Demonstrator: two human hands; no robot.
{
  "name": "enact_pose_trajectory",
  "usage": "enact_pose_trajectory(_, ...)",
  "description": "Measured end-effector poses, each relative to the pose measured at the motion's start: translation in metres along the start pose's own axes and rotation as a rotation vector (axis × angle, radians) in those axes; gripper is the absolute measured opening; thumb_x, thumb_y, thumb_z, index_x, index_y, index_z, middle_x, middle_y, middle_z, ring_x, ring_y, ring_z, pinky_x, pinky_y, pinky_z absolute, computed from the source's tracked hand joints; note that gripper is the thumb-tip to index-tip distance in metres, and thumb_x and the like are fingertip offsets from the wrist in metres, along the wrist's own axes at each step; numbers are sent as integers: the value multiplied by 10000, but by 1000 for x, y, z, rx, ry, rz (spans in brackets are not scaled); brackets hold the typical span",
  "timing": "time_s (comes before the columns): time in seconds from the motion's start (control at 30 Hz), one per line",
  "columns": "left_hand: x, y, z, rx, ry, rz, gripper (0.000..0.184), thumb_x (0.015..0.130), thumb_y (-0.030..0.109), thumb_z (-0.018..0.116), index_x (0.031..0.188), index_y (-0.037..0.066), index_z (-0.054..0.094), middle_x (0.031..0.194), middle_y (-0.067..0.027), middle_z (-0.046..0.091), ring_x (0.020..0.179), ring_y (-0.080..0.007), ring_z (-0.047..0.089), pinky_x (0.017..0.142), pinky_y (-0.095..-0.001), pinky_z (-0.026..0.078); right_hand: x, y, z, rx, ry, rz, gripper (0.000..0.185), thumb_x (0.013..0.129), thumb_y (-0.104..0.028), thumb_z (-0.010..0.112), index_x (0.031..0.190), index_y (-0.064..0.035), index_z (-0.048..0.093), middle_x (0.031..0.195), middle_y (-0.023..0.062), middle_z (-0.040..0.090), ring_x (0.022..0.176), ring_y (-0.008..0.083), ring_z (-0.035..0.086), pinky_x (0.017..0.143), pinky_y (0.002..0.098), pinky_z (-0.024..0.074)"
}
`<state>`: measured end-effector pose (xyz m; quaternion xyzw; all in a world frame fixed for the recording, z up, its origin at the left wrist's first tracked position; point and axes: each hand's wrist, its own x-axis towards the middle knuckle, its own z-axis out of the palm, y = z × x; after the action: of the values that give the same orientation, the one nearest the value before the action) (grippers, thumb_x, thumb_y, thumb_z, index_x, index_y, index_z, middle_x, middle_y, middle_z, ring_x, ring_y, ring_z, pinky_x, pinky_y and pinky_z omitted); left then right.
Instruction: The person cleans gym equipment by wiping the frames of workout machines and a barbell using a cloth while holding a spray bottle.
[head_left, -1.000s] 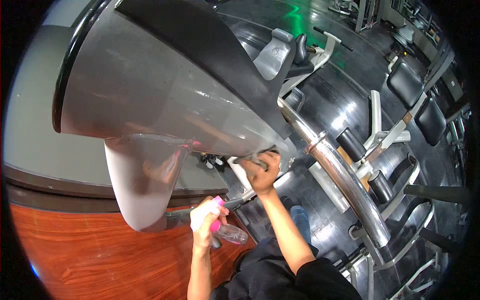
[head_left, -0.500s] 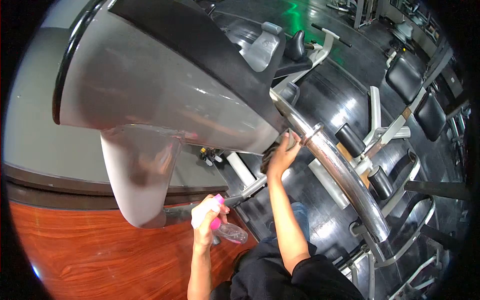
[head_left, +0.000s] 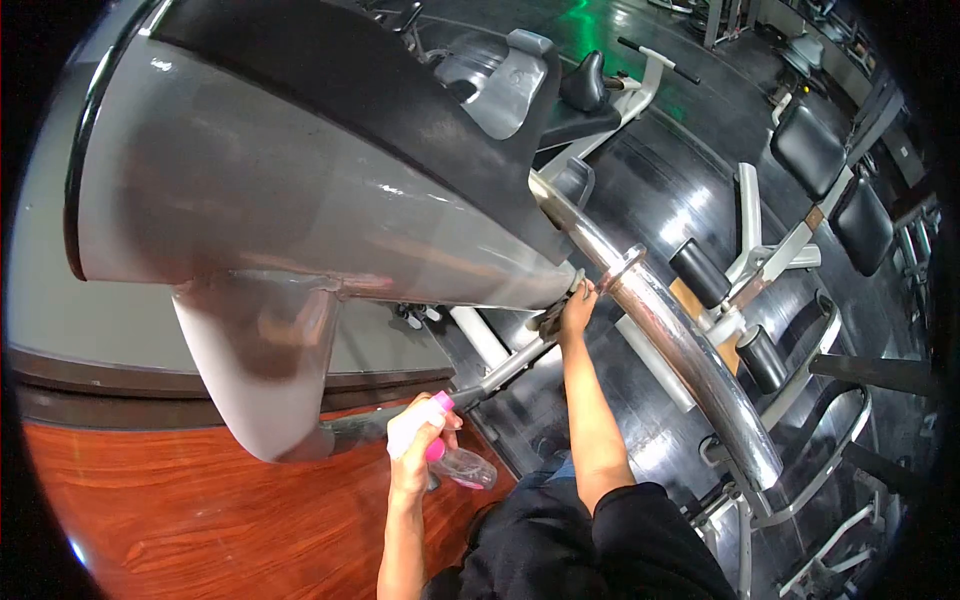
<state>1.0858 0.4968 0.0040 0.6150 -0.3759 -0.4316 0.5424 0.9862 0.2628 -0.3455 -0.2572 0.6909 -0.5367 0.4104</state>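
My left hand (head_left: pixel 408 445) is wrapped around a spray bottle (head_left: pixel 467 468) with a clear body and pink parts on its head and collar. The bottle is tilted, its base toward the lower right. Farther forward, my right hand (head_left: pixel 577 310) grips a dark cloth (head_left: pixel 551 321) at the narrow end of a grey machine frame (head_left: pixel 300 210). My fingers are at the frame's tip, close to a chrome bar (head_left: pixel 690 345) with a collar. Part of the cloth is hidden behind my hand.
Beneath the frame runs a grey tube (head_left: pixel 365 428) over a reddish wood-look surface (head_left: pixel 200 510). More gym machines with black pads (head_left: pixel 808 150) stand on the dark floor to the right. A black seat (head_left: pixel 585 82) is at the back.
My right hand has moved slightly right and down along the frame's tip with the cloth. The frame sits farther left in view. My left hand keeps its hold on the bottle.
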Motion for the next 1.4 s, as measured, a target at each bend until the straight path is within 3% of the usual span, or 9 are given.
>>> enact_pose_trajectory(0.07, 3, -4, 2, -13, -2, 8, 270, 887, 202, 573, 820, -48, 651, 821, -112, 603, 616, -174, 570, 554, -297, 448, -15, -33, -7, 42, -14, 298, 315, 1030, -318, 504, 1201, -57, 545, 1178, 131, 612, 1075, 231, 571, 945, 366, 435)
enact_pose_trajectory(0.13, 10, -5, 5, 3, -8, -25, 279, 892, 210, 572, 824, -49, 653, 826, -110, 610, 622, -171, 575, 564, -299, 456, -45, -44, -4, 258, 25, 30, 304, 1039, -309, 494, 1211, -60, 515, 1161, 124, 591, 1097, 233, 546, 989, 356, 401)
enact_pose_trajectory(0.43, 20, -9, 9, 11, -50, -36, 288, 898, 220, 565, 858, -50, 653, 841, -115, 618, 640, -173, 582, 586, -309, 474, -141, -133, -4, 331, 87, 258, 380, 1077, -337, 388, 1327, -52, 405, 1358, 180, 443, 1318, 291, 397, 1131, 394, 268)
enact_pose_trajectory(0.63, 15, -13, 2, 22, -15, -77, 308, 900, 236, 569, 859, -58, 653, 843, -121, 616, 632, -180, 580, 584, -308, 472, -50, -1, 23, 575, 41, 738, 375, 1048, -305, 415, 1339, -69, 413, 1351, 148, 499, 1161, 263, 561, 940, 408, 504)
enact_pose_trajectory(0.77, 9, -19, -4, 14, -6, -86, 310, 901, 241, 571, 855, -53, 653, 840, -114, 615, 634, -178, 580, 582, -310, 471, -48, 10, 21, 604, 47, 743, 369, 1032, -302, 425, 1304, -55, 455, 1324, 154, 519, 1100, 269, 596, 876, 443, 547)
enact_pose_trajectory(0.93, 10, -19, -4, 58, -9, -148, 302, 903, 241, 569, 861, -47, 650, 832, -107, 611, 644, -173, 583, 594, -307, 464, -113, -113, -22, 275, -18, 225, 312, 1053, -279, 437, 1267, -59, 491, 1282, 129, 528, 1169, 247, 525, 1020, 366, 406)
enact_pose_trajectory(1.07, 13, -15, -3, 42, -23, -149, 292, 900, 234, 568, 865, -44, 648, 822, -106, 608, 649, -171, 582, 599, -305, 462, -84, -83, -17, 169, 25, -99, 333, 1051, -288, 475, 1263, -38, 529, 1244, 110, 561, 1173, 216, 516, 1033, 335, 371)
enact_pose_trajectory(1.2, 10, -14, -3, 59, -32, -118, 335, 876, 289, 607, 843, -41, 651, 820, -120, 620, 646, -187, 583, 579, -310, 468, -27, -63, -29, -75, -133, 236, 355, 1025, -278, 512, 1252, -20, 603, 1188, 124, 645, 1098, 228, 590, 986, 345, 431)
enact_pose_trajectory(1.4, 2, -21, -5, 6, -66, -104, 252, 889, 191, 579, 867, -44, 666, 857, -118, 631, 652, -170, 590, 617, -302, 474, -35, -51, -24, -7, -88, 94, 357, 1019, -299, 534, 1243, -27, 591, 1225, 125, 634, 1150, 222, 569, 1002, 339, 415)
